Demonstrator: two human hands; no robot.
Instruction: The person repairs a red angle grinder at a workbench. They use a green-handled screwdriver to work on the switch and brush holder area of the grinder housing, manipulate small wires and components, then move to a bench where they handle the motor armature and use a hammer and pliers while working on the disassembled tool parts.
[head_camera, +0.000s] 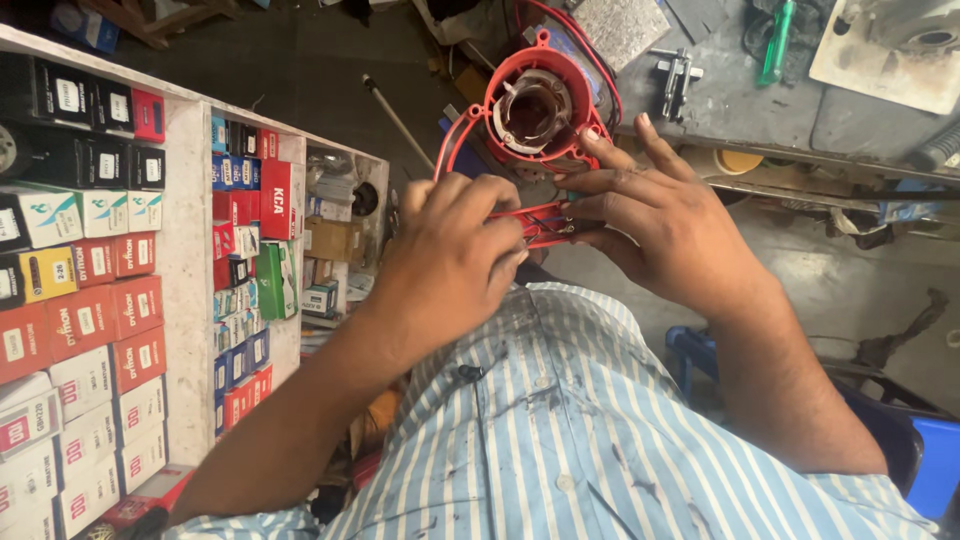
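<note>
- Workshop, grey concrete floor; white shelf at left packed with small red, white and blue boxes.
- Cluttered metal workbench far right, green screwdriver lying on it.
- Red motor housing sits far centre, open end facing me.
- My left hand is curled, fingertips pinching the red wires below the housing.
- My right hand grips the housing's near edge, fingers spread.
</note>
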